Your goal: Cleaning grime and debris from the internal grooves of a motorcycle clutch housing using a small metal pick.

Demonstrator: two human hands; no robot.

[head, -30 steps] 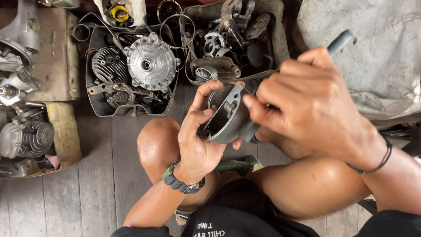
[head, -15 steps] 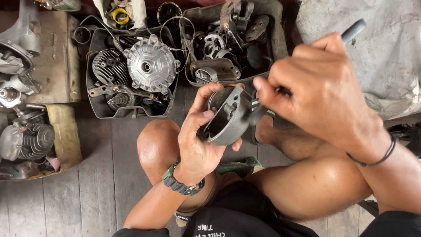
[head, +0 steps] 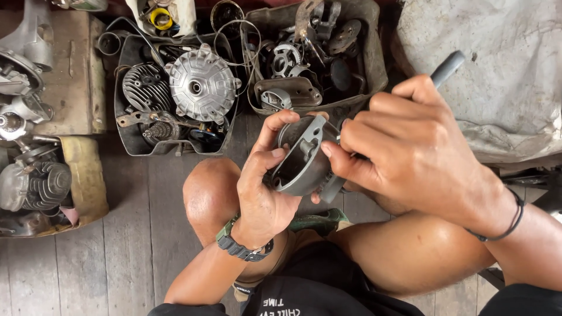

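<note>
Grey metal housing [head: 301, 158] sits cupped in left hand [head: 263, 187] above the knee w/ right hand [head: 410, 152] gripping a grey-handled tool [head: 448, 67] into it; keep housing braced, tool square, pressure light.

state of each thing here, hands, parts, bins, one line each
left hand: gripping the round grey metal housing, open side up
right hand: closed on a grey-handled tool, pressed to the housing
dark plastic bin: full of engine parts
finned silver hub: lying on top
</note>
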